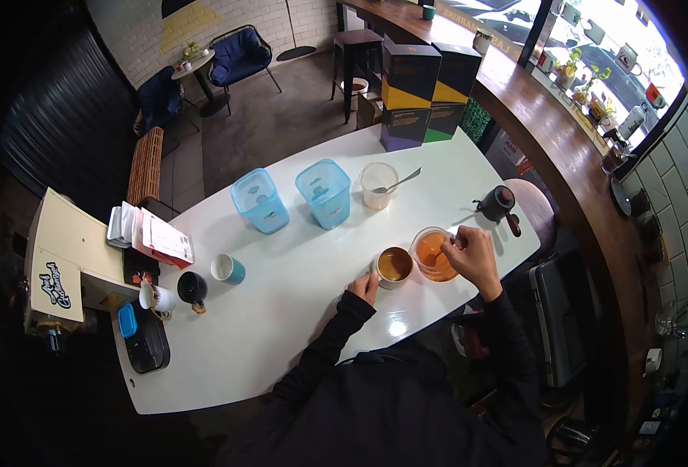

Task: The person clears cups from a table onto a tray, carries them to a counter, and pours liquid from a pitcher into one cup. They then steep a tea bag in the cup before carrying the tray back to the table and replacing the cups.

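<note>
My left hand [365, 287] is closed on the handle side of a cup [394, 266] that holds brown liquid. Just right of it stands a clear container [434, 254] with orange-brown liquid. Over that container's right rim my right hand [469, 254] is pinched, with its fingertips together; what it holds, if anything, is too small to make out. A clear plastic tub [378, 186] with a metal spoon [397, 182] across it is farther back. Two blue translucent containers [260, 201] [323, 194] stand left of the tub.
On the white table [297, 296], a small dark pitcher [498, 202] stands right, stacked boxes [411, 89] at the back. A teal cup [227, 268], black cup [192, 288], white cup [157, 297], papers [161, 236] and a black case [148, 342] are left.
</note>
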The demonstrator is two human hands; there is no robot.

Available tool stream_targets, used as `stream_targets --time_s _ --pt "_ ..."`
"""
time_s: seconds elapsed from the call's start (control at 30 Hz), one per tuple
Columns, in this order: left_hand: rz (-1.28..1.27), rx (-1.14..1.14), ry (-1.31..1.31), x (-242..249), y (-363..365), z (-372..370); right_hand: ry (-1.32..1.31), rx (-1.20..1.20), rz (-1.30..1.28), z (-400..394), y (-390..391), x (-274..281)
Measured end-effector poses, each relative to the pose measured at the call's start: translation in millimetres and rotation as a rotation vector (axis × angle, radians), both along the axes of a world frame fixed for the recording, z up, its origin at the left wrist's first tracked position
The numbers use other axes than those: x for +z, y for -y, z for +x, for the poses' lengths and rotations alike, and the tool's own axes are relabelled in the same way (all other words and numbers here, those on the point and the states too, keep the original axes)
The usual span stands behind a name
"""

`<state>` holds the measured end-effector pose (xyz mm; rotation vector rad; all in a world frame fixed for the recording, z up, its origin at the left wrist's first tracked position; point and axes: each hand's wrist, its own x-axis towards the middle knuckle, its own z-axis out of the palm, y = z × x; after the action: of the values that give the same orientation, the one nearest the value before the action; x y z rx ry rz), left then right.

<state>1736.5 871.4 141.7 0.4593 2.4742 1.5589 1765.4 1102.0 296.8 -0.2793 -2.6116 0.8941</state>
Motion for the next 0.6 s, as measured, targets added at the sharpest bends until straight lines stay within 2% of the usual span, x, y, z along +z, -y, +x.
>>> stream_targets --time_s 0.6 --pt "0.029 0.066 0.02 -1.8 -4.5 2.6 0.012 0.214 0.19 -19.1 7.7 37.4"
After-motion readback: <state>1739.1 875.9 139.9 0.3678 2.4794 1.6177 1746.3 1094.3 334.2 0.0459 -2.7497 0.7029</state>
